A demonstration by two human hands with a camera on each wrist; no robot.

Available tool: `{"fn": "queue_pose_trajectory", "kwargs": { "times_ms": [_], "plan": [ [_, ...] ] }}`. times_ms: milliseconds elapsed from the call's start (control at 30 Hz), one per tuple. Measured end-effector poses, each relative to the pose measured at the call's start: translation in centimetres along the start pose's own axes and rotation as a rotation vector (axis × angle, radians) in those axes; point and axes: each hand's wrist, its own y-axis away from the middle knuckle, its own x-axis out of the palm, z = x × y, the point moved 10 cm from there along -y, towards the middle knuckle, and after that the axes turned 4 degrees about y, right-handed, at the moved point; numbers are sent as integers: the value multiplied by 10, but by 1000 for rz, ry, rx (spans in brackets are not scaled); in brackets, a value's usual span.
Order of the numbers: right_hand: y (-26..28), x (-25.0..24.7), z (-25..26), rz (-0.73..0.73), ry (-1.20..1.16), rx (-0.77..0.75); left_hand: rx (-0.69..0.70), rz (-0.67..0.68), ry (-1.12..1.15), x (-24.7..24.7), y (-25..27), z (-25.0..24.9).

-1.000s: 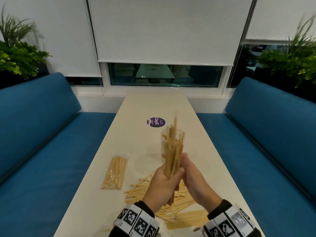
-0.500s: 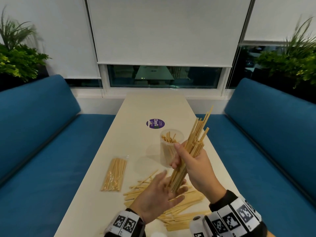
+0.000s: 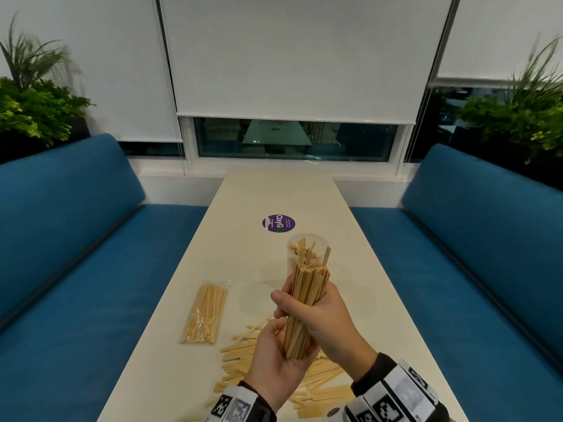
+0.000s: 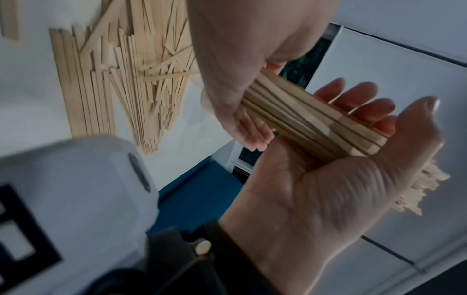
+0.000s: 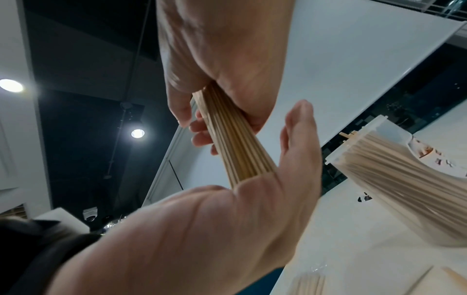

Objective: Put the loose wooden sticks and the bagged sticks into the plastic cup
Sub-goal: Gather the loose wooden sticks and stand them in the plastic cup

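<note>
My right hand (image 3: pixel 329 318) grips a bundle of loose wooden sticks (image 3: pixel 309 293) round its middle and holds it upright above the table. My left hand (image 3: pixel 280 360) lies beneath, palm up with fingers nearly straight, and the bundle's lower end (image 4: pixel 353 143) rests in that palm. Just behind the bundle stands the clear plastic cup (image 3: pixel 307 248) with several sticks in it. The bagged sticks (image 3: pixel 204 315) lie flat to the left. More loose sticks (image 3: pixel 240 351) are scattered on the table under my hands.
The narrow cream table (image 3: pixel 274 193) runs away from me, with a purple round sticker (image 3: pixel 278 223) beyond the cup. Blue benches (image 3: pixel 91 269) flank both long sides. Plants stand in the far corners.
Half a second ago my right hand alone held the bundle, tilted to the right, with my left hand open below it. Now the bundle stands upright before the cup with its end in my left palm.
</note>
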Motion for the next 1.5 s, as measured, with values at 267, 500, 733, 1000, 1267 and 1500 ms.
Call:
{"fn": "queue_pose_trajectory", "kwargs": {
  "times_ms": [267, 500, 733, 1000, 1267, 1500],
  "plan": [
    [2, -4, -16, -76, 66, 71, -4, 42, -83, 5, -1, 4],
    [3, -10, -14, -68, 135, 36, 364, -27, -889, 18, 3, -48],
    [13, 0, -25, 0, 284, 35, 1439, 311, -1641, 134, 112, -75],
    [13, 5, -10, -91, 451, -31, 1397, 251, -2068, 126, 87, -35],
    [8, -13, 11, -124, 82, -31, 603, 179, -1206, 52, 47, -75],
    [7, -6, 11, -127, -74, -31, 201, 331, -1463, 36, 35, -20]
  ]
}}
